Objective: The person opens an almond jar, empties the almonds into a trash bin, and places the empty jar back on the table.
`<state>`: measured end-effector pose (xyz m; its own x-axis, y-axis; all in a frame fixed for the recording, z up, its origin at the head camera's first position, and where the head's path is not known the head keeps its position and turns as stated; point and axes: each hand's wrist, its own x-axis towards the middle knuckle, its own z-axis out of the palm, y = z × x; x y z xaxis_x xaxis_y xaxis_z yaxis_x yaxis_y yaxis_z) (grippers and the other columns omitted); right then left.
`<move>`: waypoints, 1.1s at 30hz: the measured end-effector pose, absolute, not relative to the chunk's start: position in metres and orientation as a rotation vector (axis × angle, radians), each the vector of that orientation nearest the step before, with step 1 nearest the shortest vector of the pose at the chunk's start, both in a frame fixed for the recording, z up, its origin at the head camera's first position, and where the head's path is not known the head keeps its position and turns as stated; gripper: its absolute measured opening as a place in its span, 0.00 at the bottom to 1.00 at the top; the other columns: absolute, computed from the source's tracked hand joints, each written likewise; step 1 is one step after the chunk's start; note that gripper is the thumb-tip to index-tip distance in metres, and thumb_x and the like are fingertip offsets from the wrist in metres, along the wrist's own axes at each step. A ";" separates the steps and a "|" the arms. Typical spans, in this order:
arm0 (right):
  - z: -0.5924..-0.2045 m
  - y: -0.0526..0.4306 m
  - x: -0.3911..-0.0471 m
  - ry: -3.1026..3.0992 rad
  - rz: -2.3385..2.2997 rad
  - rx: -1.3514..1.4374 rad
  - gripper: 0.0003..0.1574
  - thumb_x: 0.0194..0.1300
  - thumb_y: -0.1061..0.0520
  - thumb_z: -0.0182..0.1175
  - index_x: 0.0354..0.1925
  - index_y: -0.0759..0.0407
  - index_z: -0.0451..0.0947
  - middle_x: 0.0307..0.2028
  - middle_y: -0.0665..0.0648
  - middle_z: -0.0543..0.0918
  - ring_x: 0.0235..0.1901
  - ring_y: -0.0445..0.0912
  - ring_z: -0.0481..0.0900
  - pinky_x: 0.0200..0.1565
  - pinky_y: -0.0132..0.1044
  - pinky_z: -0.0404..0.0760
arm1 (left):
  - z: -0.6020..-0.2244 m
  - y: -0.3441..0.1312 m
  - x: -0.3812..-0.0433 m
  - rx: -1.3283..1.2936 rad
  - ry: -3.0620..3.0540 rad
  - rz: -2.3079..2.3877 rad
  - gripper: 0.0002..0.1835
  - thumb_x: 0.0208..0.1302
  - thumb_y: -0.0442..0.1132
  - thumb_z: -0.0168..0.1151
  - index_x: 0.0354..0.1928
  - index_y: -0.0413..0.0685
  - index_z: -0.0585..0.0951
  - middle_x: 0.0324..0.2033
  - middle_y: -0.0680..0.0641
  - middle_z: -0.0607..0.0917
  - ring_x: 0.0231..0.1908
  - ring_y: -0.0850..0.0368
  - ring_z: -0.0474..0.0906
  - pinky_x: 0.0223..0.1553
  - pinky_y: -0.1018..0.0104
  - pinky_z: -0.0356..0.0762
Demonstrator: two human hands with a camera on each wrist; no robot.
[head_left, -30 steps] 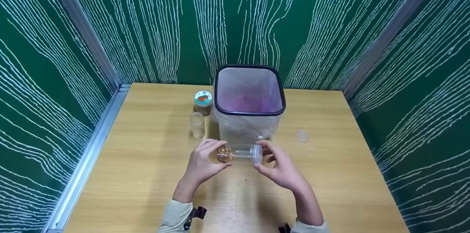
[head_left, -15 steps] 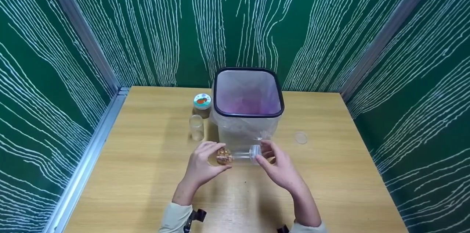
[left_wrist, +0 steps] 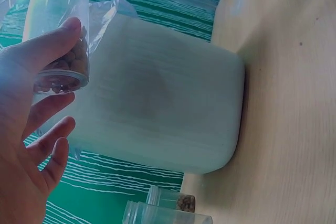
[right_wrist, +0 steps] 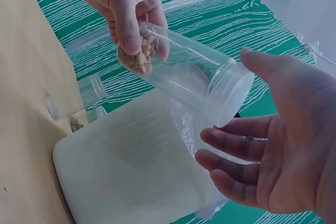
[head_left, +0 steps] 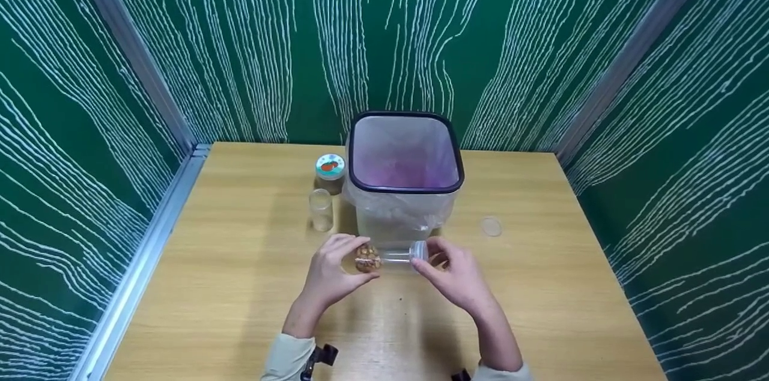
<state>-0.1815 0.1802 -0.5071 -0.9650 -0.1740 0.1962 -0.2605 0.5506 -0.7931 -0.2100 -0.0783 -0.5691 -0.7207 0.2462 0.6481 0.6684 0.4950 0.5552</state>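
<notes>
A clear plastic jar (head_left: 396, 256) lies sideways between both hands, raised in front of the bin. Brown nuts (right_wrist: 140, 56) fill its base end, at the left. My left hand (head_left: 330, 270) grips this base end between thumb and fingers; its other fingers are loosely curled in the left wrist view. On the jar's right end is a translucent lid (right_wrist: 236, 90). My right hand (head_left: 459, 276) has its thumb at one edge of the lid and a fingertip at the opposite edge. The remaining fingers stand off the jar, half bent.
A white bin (head_left: 405, 190) with a black rim and a plastic liner stands behind the hands. Left of it are an uncovered clear jar (head_left: 321, 213) and a jar with a printed lid (head_left: 330, 167). A thin clear disc (head_left: 491, 226) lies on the table at right.
My right fingers have shifted round the lid, and the hand sits slightly lower. My left hand keeps its grip on the jar's base. The view has tilted a little.
</notes>
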 end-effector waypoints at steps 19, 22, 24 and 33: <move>-0.512 0.192 -0.179 -2.486 1.383 0.811 0.39 0.42 0.69 0.77 0.54 0.55 0.75 0.49 0.44 0.77 0.44 0.44 0.77 0.44 0.42 0.79 | -0.574 -0.077 -0.209 -0.779 -2.294 -1.177 0.35 0.35 0.49 0.84 0.51 0.55 0.83 0.43 0.55 0.85 0.48 0.57 0.76 0.49 0.57 0.76; -0.513 0.193 -0.179 -2.477 1.392 0.812 0.40 0.41 0.71 0.77 0.54 0.55 0.75 0.49 0.45 0.76 0.45 0.44 0.77 0.44 0.44 0.79 | -0.574 -0.076 -0.208 -0.776 -2.308 -1.178 0.35 0.35 0.49 0.84 0.52 0.55 0.83 0.43 0.55 0.85 0.48 0.57 0.76 0.49 0.57 0.76; -0.514 0.193 -0.178 -2.471 1.396 0.813 0.41 0.41 0.72 0.76 0.54 0.53 0.75 0.49 0.45 0.77 0.46 0.45 0.76 0.43 0.45 0.79 | -0.574 -0.075 -0.208 -0.774 -2.317 -1.182 0.35 0.35 0.48 0.84 0.52 0.55 0.83 0.43 0.56 0.85 0.48 0.57 0.76 0.49 0.57 0.76; -0.506 0.195 -0.173 -2.445 1.356 0.839 0.41 0.40 0.76 0.74 0.53 0.53 0.75 0.50 0.50 0.78 0.47 0.48 0.75 0.44 0.44 0.78 | -0.572 -0.076 -0.208 -0.775 -2.347 -1.177 0.34 0.36 0.51 0.83 0.51 0.55 0.84 0.43 0.57 0.84 0.47 0.59 0.76 0.49 0.59 0.76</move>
